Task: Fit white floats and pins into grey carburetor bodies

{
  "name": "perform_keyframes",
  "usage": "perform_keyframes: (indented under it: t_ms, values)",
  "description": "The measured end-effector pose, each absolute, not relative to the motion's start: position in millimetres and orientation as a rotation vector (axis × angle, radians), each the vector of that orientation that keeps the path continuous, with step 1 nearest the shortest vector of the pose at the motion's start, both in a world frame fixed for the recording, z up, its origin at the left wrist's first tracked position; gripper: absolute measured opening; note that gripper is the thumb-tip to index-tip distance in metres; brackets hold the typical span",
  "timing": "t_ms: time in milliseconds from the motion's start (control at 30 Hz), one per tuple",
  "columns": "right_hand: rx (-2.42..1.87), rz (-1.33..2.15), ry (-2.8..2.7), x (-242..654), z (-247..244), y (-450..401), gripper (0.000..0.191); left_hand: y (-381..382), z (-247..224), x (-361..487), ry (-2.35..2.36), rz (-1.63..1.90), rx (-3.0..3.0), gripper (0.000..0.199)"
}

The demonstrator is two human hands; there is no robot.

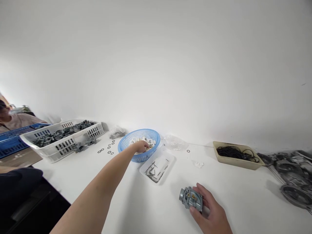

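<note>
My left hand reaches into a round blue plastic basket heaped with small white parts. Its fingers are bent down among those parts, and what they pinch, if anything, is hidden. Low on the right, my right hand grips a grey metal carburetor body by its right side, thumb in front and fingers behind. Brass fittings show on the upturned face of the carburetor. Between the hands a white tray holds several thin metal pins.
A white crate of carburetor bodies stands left, two loose bodies beside it. Black rings lie nearby. A beige bin of black rings and grey metal castings are right. A person sits far left.
</note>
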State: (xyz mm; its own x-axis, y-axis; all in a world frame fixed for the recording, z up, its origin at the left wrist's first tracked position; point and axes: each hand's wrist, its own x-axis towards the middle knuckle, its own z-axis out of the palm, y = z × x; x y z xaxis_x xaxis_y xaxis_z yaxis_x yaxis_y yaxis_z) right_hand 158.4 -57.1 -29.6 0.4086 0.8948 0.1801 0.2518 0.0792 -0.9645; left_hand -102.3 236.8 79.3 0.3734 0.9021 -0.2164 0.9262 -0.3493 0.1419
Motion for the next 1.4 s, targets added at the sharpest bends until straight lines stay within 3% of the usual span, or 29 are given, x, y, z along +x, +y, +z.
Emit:
perform_keyframes:
  t_ms: [233, 733, 1133, 1400]
  values:
    - [-1.447, 0.686, -1.088, 160, -31, -57, 0.057, 236, 78, -112, 1.596, -0.211, 2.341, 0.031]
    - [-1.434, 0.708, -1.086, 160, -32, -57, 0.059, 227, 87, -120, 1.802, 0.164, 2.323, 0.044]
    - [-1.410, 0.700, -1.086, 161, -24, -60, 0.058, 221, 90, -118, 1.853, -0.032, 2.318, 0.040]
    - [-1.427, 0.707, -1.121, 163, -26, -60, 0.057, 155, 103, -74, 1.657, 0.160, 2.532, 0.046]
